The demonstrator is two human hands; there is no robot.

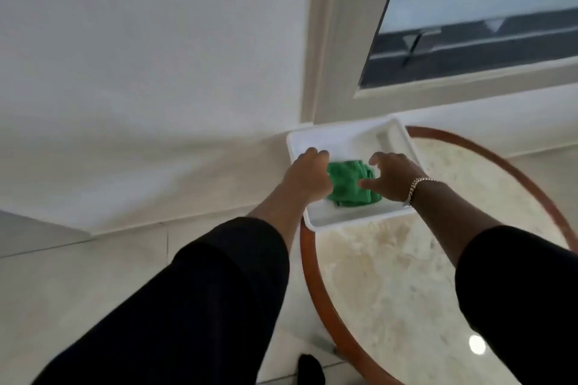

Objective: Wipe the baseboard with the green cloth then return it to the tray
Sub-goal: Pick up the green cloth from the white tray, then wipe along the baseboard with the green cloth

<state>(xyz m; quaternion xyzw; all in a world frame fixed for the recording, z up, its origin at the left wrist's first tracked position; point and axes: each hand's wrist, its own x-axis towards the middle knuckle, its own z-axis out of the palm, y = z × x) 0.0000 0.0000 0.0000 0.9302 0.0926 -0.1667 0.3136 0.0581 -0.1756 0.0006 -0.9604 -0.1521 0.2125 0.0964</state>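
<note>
A crumpled green cloth [350, 183] lies in a white rectangular tray [341, 139] that rests on the far left edge of a round table. My left hand [308, 176] is at the cloth's left side with its fingers curled against it; whether it grips the cloth is hidden. On the cloth's right, my right hand [389, 178] hovers with fingers spread and the thumb touching the fabric. The white baseboard [156, 209] runs along the bottom of the wall, left of the tray.
The round table [391, 275] has a marble-like top and a brown wooden rim. Behind it stands a white wall with a window [469, 19]. Pale floor tiles [78, 275] lie at the lower left. A dark foot [309, 369] shows near the bottom edge.
</note>
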